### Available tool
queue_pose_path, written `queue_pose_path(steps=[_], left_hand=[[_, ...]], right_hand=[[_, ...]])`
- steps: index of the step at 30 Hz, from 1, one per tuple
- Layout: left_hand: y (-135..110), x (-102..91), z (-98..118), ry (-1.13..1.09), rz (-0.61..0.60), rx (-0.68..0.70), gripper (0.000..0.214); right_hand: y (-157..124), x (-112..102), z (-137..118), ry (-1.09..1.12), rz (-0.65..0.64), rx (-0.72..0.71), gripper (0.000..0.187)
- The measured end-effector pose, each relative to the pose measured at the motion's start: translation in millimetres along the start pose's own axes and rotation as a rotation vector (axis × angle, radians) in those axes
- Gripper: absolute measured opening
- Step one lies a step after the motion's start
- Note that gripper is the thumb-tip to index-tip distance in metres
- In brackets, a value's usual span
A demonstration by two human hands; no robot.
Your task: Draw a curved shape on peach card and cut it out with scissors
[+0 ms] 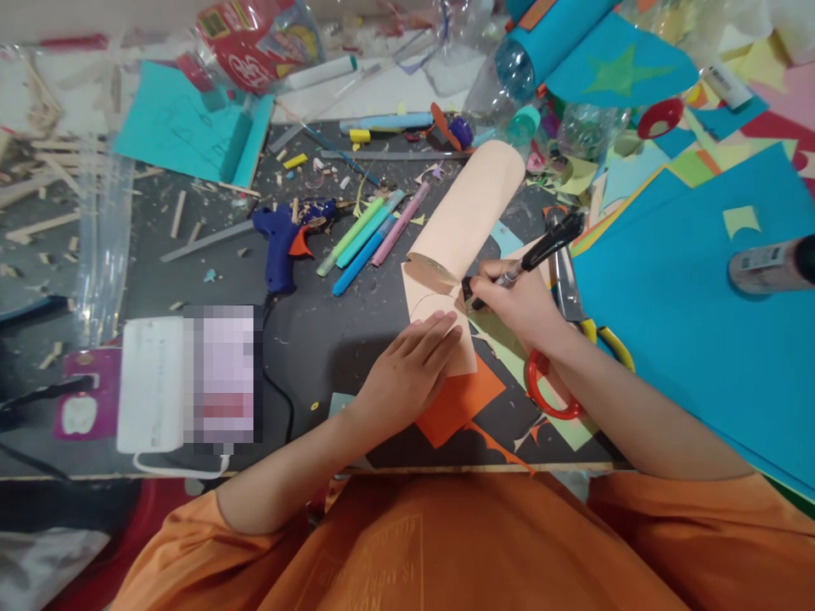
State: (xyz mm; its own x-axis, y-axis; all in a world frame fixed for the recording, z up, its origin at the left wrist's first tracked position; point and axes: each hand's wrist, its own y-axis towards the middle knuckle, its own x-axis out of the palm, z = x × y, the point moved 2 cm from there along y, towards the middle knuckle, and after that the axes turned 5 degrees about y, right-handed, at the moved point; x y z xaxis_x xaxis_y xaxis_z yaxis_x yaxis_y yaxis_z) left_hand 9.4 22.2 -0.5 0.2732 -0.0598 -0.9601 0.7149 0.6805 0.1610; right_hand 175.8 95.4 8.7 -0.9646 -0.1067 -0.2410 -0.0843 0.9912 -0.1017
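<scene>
My left hand (411, 365) lies flat, fingers stretched, on a small peach paper sheet (463, 356). A dark curved line is drawn on that sheet above the fingertips. My right hand (514, 297) grips a black pen (548, 242), its tip low by the sheet's upper right corner. A peach paper tube (471, 208) rests just beyond, its near open end over the sheet's top edge. Under the sheet and to its lower right lies an orange paper piece (462, 403). Beside my right wrist are scissors with red and yellow handles (553, 386), partly hidden by the forearm.
Left of the tube lie several markers (369, 242) and a blue glue gun (283, 242). A white box-shaped device (151, 386) stands at the left front. Large blue sheets (694, 314) cover the right side. Plastic bottles (255, 42), paper scraps and sticks crowd the back.
</scene>
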Motion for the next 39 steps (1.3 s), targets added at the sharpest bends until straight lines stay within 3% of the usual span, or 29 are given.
queue_pose_path(steps=[3, 5, 9, 13, 17, 20, 24, 27, 29, 31, 34, 35, 37, 39], left_hand=[[-0.6, -0.1, -0.2, -0.020, 0.000, 0.000, 0.040], [-1.1, 0.0, -0.7, -0.057, 0.005, -0.009, 0.042], [-1.4, -1.0, -2.3, -0.103, 0.048, -0.027, 0.050], [-0.5, -6.9, -2.8, -0.120, 0.136, 0.003, 0.031], [0.1, -14.3, -5.0, -0.156, 0.250, 0.005, 0.011], [0.7, -18.2, -12.2, -0.220, 0.296, -0.125, 0.015], [0.5, -22.4, -27.0, -0.414, 0.381, -0.423, 0.014], [-1.3, -23.4, -37.3, -0.621, 0.530, -0.595, 0.011], [-3.2, -22.4, -42.1, -0.735, 0.665, -0.640, 0.012], [-5.3, -21.2, -44.5, -0.788, 0.797, -0.626, 0.011], [-8.8, -22.1, -43.7, -0.746, 0.971, -0.517, 0.011], [-10.0, -23.5, -42.3, -0.696, 1.010, -0.468, 0.012], [-12.4, -27.6, -37.3, -0.540, 1.050, -0.341, 0.015], [-14.1, -31.7, -29.7, -0.352, 1.024, -0.186, 0.014]], right_hand=[[0.3, -1.6, 4.5, 0.138, 0.020, -0.008, 0.029], [0.9, -1.1, 8.1, 0.230, -0.034, -0.010, 0.028], [2.8, 0.8, 13.2, 0.297, -0.102, -0.081, 0.039], [2.1, -0.3, 16.3, 0.345, 0.025, -0.082, 0.045], [-2.4, -2.1, 12.1, 0.218, 0.088, -0.100, 0.027], [-4.1, -3.0, 7.4, 0.066, 0.095, -0.162, 0.014], [-2.2, -3.0, 5.8, -0.118, 0.068, -0.220, 0.018], [-4.3, -5.7, 0.2, -0.301, 0.023, -0.254, 0.023], [-10.1, -9.1, -8.3, -0.473, -0.068, -0.266, 0.028], [-18.5, -13.8, -18.7, -0.663, -0.159, -0.249, 0.035], [-31.2, -21.7, -32.1, -0.711, -0.146, -0.179, 0.027], [-34.6, -22.8, -34.3, -0.659, -0.143, -0.135, 0.022], [-40.3, -21.0, -33.9, -0.479, -0.199, -0.005, 0.033], [-44.8, -14.6, -29.3, -0.185, -0.305, 0.166, 0.040]])
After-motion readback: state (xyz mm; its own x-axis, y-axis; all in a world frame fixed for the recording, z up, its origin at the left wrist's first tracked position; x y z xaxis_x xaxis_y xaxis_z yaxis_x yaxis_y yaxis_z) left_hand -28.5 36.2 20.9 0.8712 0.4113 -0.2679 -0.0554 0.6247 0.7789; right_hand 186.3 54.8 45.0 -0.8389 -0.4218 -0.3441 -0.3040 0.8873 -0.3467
